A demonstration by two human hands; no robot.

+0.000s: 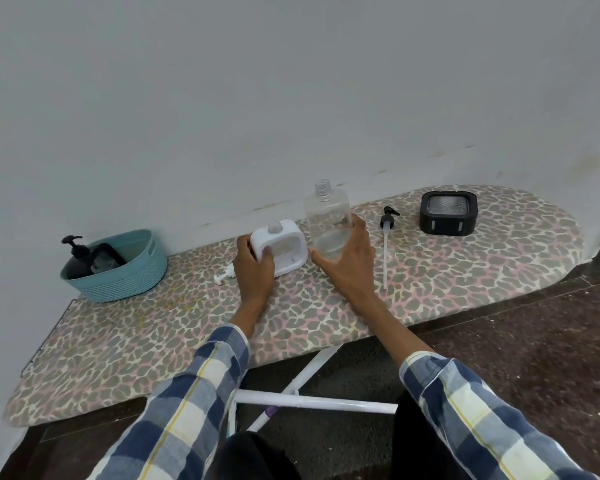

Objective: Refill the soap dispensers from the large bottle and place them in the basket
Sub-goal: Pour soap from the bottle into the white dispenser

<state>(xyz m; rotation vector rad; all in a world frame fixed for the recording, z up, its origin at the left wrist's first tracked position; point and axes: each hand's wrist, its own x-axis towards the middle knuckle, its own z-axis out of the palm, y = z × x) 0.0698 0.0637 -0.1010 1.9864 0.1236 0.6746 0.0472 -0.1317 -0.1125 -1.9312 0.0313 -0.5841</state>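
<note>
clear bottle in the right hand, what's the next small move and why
Probably tip the clear bottle over the white dispenser's open neck and pour. The right hand grips the uncapped bottle, the left hand steadies the dispenser, and its white pump lies on the board beside it.

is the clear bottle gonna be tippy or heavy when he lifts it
Probably light: the clear bottle looks mostly empty, with liquid only near the bottom. It is tall and uncapped, so a tilt may spill. The right hand grips it low; smooth plastic might be slippery.
</note>
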